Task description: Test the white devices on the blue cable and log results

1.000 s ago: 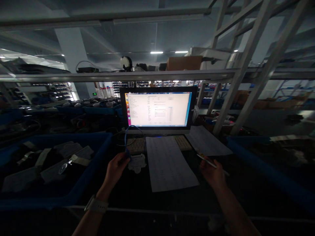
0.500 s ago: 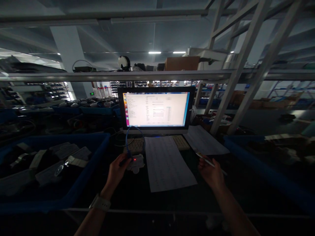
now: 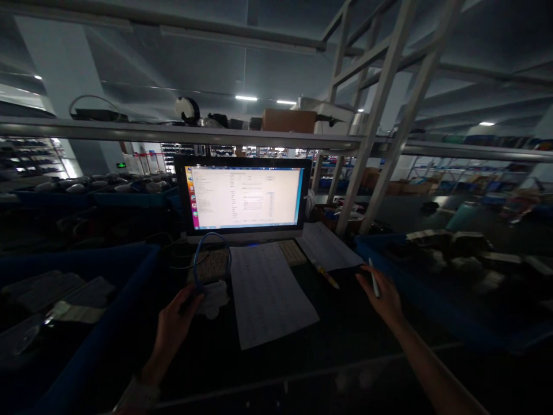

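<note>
My left hand [image 3: 175,323] is closed round the end of a blue looped cable [image 3: 210,253], right beside a small white device [image 3: 212,298] on the dark bench. My right hand [image 3: 383,297] is closed on a thin white pen [image 3: 373,278] that points up and away, near the rim of the right blue bin [image 3: 380,259]. Between the hands lies a printed sheet of paper [image 3: 268,291] that covers part of a keyboard [image 3: 212,264]. A lit monitor [image 3: 244,196] stands behind them.
A blue bin [image 3: 108,311] with flat bagged parts stands at the left. A second sheet [image 3: 328,245] and a yellow pen [image 3: 325,275] lie right of the keyboard. Slanted white frame posts [image 3: 375,127] rise at the right, and a shelf rail [image 3: 181,134] crosses above the monitor.
The view has swung to the right, shifting everything leftward. My right hand moved toward the right bin and turned the pen upright. My left hand stays on the blue cable by the white device.
</note>
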The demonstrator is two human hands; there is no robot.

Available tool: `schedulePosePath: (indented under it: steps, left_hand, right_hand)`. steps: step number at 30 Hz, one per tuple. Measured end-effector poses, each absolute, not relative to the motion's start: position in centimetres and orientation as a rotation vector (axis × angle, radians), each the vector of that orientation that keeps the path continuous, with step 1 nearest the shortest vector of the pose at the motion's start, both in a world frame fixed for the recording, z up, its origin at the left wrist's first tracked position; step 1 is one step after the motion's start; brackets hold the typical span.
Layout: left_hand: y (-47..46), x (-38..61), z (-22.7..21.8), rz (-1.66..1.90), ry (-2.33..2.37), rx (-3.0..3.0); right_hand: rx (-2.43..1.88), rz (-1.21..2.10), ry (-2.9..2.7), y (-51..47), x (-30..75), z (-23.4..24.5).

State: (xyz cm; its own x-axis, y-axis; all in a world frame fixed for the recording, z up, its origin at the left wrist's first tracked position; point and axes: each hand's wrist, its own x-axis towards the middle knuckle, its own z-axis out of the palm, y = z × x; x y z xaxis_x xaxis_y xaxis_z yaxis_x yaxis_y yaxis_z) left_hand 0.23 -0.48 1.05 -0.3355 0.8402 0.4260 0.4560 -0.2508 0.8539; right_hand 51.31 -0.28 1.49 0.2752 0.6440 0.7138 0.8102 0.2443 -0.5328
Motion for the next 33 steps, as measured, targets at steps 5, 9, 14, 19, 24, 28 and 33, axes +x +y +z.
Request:
schedulePosePath:
  steps: [5,9,14,19,24,28,33]
  left_hand:
    - [-0.3,0.3,0.4,1.670,1.715,1.511]
    - [-0.4,0.3,0.5,1.657,1.665,1.542]
    - [-0.4,0.2,0.3,1.648,1.673,1.523]
    - [-0.3,0.2,0.1,1.644,1.670,1.527]
    - [-0.5,0.3,0.4,1.635,1.663,1.523]
    - [-0.5,0.5,0.4,1.659,1.650,1.532]
    - [-0.6,0.6,0.6,1.656,1.652,1.526]
  right_hand:
    - [-1.594,-0.553,-1.697,-0.1,53.2,-0.7]
    - [-1.825,-0.848,-1.575,0.0,53.6,-1.9]
    - [-1.992,-0.747,-1.620,0.1,53.9,-2.5]
    - [-1.992,-0.675,-1.637,0.5,54.6,-3.0]
    - [-1.965,-0.785,-1.648,0.3,54.3,-2.7]
    - [-1.913,-0.912,-1.615,0.1,53.7,-2.1]
    - [-1.846,-0.930,-1.623,0.1,53.7,-2.2]
